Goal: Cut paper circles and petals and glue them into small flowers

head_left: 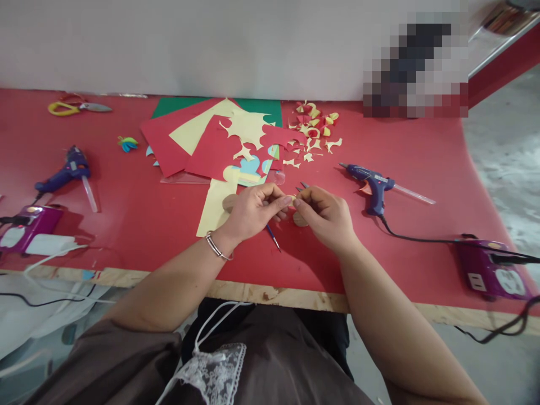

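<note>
Both hands meet over the middle of the red table, fingertips pinched together. Between them shows a small yellow paper piece (292, 199), mostly covered by the fingers. My left hand (257, 211) and my right hand (327, 216) both grip it. Under my right hand lies a round brown disc (300, 219); another brown disc (229, 203) sits beside my left hand on a pale yellow paper strip (211, 211). A thin blue stick with a dark tip (273, 237) lies below my left fingers. Dark pointed tips (302, 185) poke out just beyond my hands; what they belong to is hidden.
Red, yellow and green paper sheets (169, 143) are piled ahead, with scraps and small paper curls (314, 121) to their right. Glue guns lie at the right (373, 185) and left (67, 171), cords running to purple power strips (491, 267). Scissors (78, 107) rest far left.
</note>
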Tool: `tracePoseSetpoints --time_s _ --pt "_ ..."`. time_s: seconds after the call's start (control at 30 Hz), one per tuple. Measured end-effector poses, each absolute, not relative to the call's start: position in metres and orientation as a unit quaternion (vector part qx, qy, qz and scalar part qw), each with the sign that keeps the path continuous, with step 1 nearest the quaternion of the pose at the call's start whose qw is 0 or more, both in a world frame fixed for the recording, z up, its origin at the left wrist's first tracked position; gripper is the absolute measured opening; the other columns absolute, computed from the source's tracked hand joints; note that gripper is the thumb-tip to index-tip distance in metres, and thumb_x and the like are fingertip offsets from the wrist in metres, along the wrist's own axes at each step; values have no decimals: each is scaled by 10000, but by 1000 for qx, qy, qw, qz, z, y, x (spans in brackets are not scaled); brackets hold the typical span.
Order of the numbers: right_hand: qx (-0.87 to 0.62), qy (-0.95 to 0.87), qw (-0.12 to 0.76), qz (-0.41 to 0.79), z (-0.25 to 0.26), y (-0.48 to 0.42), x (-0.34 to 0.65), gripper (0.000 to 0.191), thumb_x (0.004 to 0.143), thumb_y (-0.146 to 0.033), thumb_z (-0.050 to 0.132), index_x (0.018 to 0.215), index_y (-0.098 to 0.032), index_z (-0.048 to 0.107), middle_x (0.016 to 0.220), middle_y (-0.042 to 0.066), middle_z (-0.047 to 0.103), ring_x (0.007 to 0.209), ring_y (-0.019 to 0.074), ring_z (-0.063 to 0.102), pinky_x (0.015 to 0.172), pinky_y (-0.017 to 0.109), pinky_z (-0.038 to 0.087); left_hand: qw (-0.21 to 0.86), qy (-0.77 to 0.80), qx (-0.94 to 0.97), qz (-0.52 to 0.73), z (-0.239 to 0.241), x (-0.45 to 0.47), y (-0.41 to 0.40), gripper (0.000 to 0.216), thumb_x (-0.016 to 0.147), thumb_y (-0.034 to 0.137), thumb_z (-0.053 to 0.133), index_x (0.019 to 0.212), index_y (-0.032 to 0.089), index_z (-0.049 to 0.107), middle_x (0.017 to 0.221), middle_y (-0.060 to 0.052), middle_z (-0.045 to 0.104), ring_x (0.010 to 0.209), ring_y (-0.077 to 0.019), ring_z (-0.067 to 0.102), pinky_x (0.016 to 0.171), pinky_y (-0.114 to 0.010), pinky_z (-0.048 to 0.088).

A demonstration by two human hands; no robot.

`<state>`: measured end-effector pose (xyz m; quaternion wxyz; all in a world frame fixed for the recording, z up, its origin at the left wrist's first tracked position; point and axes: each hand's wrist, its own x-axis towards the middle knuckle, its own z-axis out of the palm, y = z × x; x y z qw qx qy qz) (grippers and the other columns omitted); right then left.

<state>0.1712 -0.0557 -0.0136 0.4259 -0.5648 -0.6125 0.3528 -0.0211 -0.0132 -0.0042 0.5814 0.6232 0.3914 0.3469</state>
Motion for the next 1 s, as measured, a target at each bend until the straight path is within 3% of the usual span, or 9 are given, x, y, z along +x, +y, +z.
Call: tracePoseSetpoints --time_s 0.37,0.5,0.57,0.67,0.83,1.0 --pt "-558 -617 422 361 -14 -56 171 244 967 -407 669 804 -243 591 681 -1 599 606 155 511 602 308 437 581 387 620 358 -5 -22 -13 499 959 641 750 786 193 615 688 18 671 621 -125 755 587 -196 609" --pt "-560 -615 423 359 -15 -55 171 249 965 -414 668 802 -245 586 674 -4 592 611 156 512 600 302 433 575 384 637 341 -3 -26 -10 435 940 614 785 887 189 709 793 -15 738 716 -138 757 653 -227 607" --pt "-562 -613 423 360 -16 -55 172 253 963 -421 673 804 -248 580 656 -14 573 602 154 503 596 302 425 546 388 668 325 -3 -28 -8 424 907 594 829 884 183 727 792 -24 746 698 -125 706 614 -222 549" --pt "-563 -610 423 363 -16 -55 172 262 958 -432 687 809 -249 573 657 -18 571 596 150 496 593 302 417 528 387 688 314 -4 -29 -7 443 906 594 831 825 180 696 729 -19 726 651 -117 657 580 -232 491" --pt "-565 -612 420 362 -14 -56 171 272 964 -436 681 802 -249 569 666 -12 585 597 150 504 596 306 428 560 367 675 309 -5 -29 -8 458 936 619 790 838 191 660 716 -11 731 649 -141 717 626 -251 550" --pt "-563 -611 417 370 -10 -57 170 304 972 -476 691 803 -249 579 656 -8 595 588 152 516 585 305 441 498 382 716 305 -2 -28 -10 463 989 635 717 841 205 631 738 -5 738 665 -133 707 624 -242 519"
